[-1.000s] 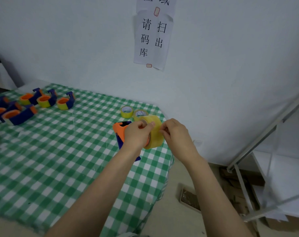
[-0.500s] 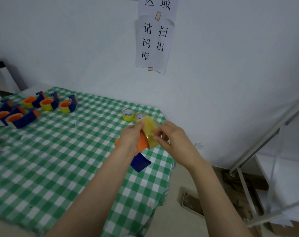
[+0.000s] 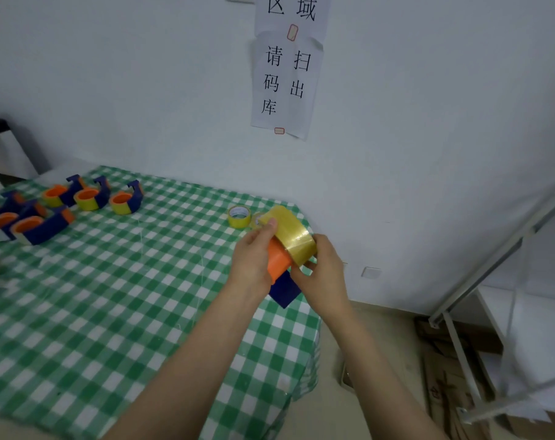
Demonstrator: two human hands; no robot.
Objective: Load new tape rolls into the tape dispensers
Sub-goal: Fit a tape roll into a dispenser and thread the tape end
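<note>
A roll of yellow translucent packing tape is held in the air above the near right corner of the table, pressed against the orange hub of an orange and dark blue plastic tape dispenser. The dispenser's blue end points down between the two wrists. Whether the roll is fully seated on the hub cannot be told.

The left hand grasps the dispenser, its fingers curled round the orange part and its thumb tip resting on the roll's upper edge. The right hand grips the roll's lower end, fingers bent round it from the right.

Just behind the hands, a smaller spare yellow tape roll lies flat on the green and white checked tablecloth, with a second spare roll beside it mostly hidden by the held roll. At the far left of the table, three blue dispensers with orange hubs and yellow tape stand in a row, and more blue and orange dispensers are clustered at the left edge.

White paper notices with black Chinese characters hang on the pale wall. A grey metal rack stands at right, with brown cardboard on the floor beneath it.
</note>
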